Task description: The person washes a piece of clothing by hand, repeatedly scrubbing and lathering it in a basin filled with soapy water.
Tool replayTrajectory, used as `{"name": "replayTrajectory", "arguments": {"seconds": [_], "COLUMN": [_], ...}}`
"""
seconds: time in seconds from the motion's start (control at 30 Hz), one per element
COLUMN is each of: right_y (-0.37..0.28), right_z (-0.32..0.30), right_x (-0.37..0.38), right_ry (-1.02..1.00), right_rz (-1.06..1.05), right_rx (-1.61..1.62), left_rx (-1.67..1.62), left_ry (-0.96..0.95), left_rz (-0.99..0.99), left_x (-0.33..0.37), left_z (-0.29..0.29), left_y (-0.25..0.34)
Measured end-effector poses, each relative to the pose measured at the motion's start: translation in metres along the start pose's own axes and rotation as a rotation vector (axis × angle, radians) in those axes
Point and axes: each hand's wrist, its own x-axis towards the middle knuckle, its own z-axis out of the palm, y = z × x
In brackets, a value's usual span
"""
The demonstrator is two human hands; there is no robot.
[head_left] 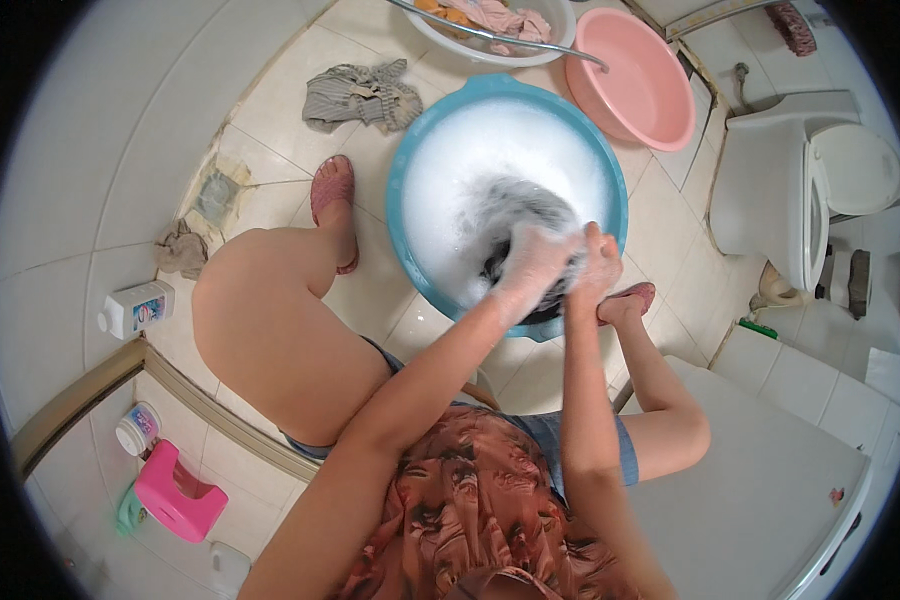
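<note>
A blue basin (398, 190) full of white suds (460, 150) stands on the floor between my feet. A dark, soapy cloth (520, 205) lies partly in the foam and bunches up at the basin's near right side; its kind is hard to make out. My left hand (536, 262), coated in foam, is closed on this cloth. Right beside it, my right hand (596, 262) is also closed on the cloth near the rim. Motion smears the cloth and some of the fingers.
Beyond the basin are a pink tub (670, 110) and a white basin (560, 50) with clothes, crossed by a hose (490, 36). A striped garment (355, 98) lies at far left. A white bottle (138, 309) and pink stool (175, 495) are left; a toilet (770, 180) stands right.
</note>
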Motion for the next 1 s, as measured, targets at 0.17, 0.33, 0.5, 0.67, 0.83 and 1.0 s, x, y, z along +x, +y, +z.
{"name": "replayTrajectory", "arguments": {"seconds": [0.17,0.33,0.5,0.67,0.83,1.0], "right_y": [-0.005,0.008,0.053,-0.033,-0.032,-0.019], "right_z": [-0.029,-0.027,-0.019,-0.018,0.001,0.003], "right_x": [0.003,-0.004,-0.008,-0.073,-0.061,-0.012], "right_ry": [-0.242,-0.501,-0.402,-0.474,-0.341,-0.062], "right_rz": [0.217,0.61,-0.254,-0.482,-0.352,-0.373], "right_rx": [0.334,0.205,-0.309,-0.477,-0.605,-0.415], "left_rx": [0.874,0.906,-0.452,-0.523,-1.081,-0.865], "left_ry": [-0.139,-0.375,-0.233,-0.221,-0.298,-0.077], "left_rz": [0.559,0.299,-0.501,-0.578,-0.2,-0.116], "left_x": [-0.011,-0.023,-0.005,0.001,-0.001,-0.004], "left_z": [0.007,0.002,-0.018,-0.03,-0.035,-0.009], "left_y": [0.032,-0.03,-0.057,-0.009,-0.069,-0.045]}}
